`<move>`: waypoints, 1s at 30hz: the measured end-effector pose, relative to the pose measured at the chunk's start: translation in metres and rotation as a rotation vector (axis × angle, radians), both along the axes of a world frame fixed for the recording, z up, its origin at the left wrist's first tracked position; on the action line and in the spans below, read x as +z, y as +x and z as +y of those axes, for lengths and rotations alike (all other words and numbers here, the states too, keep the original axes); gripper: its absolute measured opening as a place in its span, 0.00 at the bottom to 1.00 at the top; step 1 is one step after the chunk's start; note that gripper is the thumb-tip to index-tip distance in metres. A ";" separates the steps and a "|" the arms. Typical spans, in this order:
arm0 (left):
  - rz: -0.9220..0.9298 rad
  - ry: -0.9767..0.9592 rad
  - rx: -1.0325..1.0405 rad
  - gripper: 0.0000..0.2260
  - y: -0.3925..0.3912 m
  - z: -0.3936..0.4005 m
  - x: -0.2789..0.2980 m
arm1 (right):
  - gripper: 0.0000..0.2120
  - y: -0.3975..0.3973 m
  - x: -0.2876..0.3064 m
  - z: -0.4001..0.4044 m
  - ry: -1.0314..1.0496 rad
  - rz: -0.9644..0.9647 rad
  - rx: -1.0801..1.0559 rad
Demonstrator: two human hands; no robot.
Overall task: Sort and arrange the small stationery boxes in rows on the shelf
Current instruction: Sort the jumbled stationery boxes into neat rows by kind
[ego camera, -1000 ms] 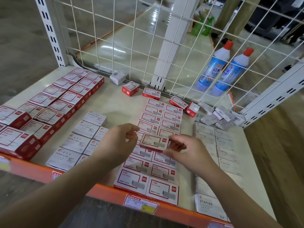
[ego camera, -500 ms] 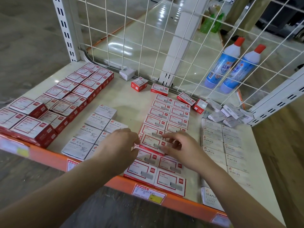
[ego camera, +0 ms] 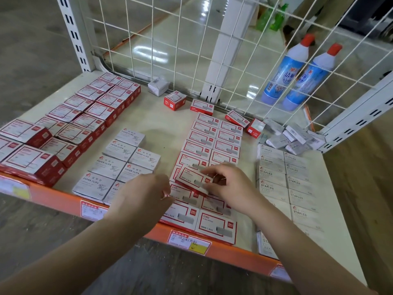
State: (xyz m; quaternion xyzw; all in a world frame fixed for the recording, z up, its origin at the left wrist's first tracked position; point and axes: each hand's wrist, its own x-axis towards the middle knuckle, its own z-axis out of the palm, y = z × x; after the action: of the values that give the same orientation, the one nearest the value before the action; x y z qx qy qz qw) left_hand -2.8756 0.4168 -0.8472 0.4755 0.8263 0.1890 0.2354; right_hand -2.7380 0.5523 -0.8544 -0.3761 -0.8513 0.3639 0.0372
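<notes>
Large red boxes [ego camera: 63, 133]: double row at 9 to 10 o'clock on the shelf [ego camera: 170, 126], already lined up.
Paper-clip boxes [ego camera: 119, 162]: grey block at 8 o'clock, near the front edge, partly hidden by the left wrist.
Left hand [ego camera: 146, 194]: at 6 o'clock, back to the camera, fingers curled toward the red-and-white rows; whether it grips or only touches a box I cannot tell.
Held box [ego camera: 193, 179]: red-and-white staple box, tilted above the two-wide row of its kind at centre, touching the boxes under it.
Handling: judged light, stiff cardboard, smooth faces that could slip; best taken by the short ends or long edges, pinched gently so the walls do not cave.
Right hand [ego camera: 231, 186]: just right of centre, fingertips pinching the held box's right end.
Red-and-white rows [ego camera: 214, 141]: run from 6 o'clock toward 12; neighbours sit tight, so setting one down may nudge them.
Stray boxes [ego camera: 175, 100]: a few loose at 12 o'clock along the wire mesh [ego camera: 191, 50], not yet sorted.
Grey pile [ego camera: 291, 135]: jumbled small boxes at 2 o'clock.
Staples boxes [ego camera: 285, 177]: grey rows at 3 to 4 o'clock, close beside the right forearm, easy to brush.
Bottles [ego camera: 297, 69]: two blue ones behind the mesh at 1 o'clock, out of the way.
</notes>
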 end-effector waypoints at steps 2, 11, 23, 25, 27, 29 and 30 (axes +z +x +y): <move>-0.019 0.006 0.025 0.08 0.001 0.000 0.000 | 0.14 0.000 0.000 -0.001 -0.014 0.018 -0.004; -0.093 -0.002 0.062 0.07 0.001 -0.001 0.001 | 0.16 -0.004 0.001 -0.009 -0.024 -0.047 0.105; -0.088 -0.050 0.101 0.10 0.003 0.000 0.001 | 0.17 -0.004 0.004 -0.011 -0.075 -0.085 0.134; -0.079 -0.060 0.110 0.10 0.002 0.001 0.002 | 0.17 -0.004 0.004 -0.011 -0.069 -0.084 0.141; -0.064 -0.071 0.091 0.09 0.002 0.001 0.002 | 0.17 -0.004 0.004 -0.012 -0.064 -0.085 0.152; -0.065 -0.068 0.087 0.07 0.002 0.001 0.002 | 0.17 -0.003 0.005 -0.012 -0.063 -0.086 0.160; -0.077 -0.065 0.095 0.07 0.003 0.001 0.003 | 0.17 -0.003 0.005 -0.012 -0.063 -0.087 0.162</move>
State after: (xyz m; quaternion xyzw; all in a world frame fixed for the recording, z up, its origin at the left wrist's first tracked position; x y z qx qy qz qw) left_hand -2.8730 0.4181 -0.8443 0.4204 0.8440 0.1911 0.2729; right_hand -2.7411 0.5405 -0.8491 -0.3226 -0.8679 0.3756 -0.0410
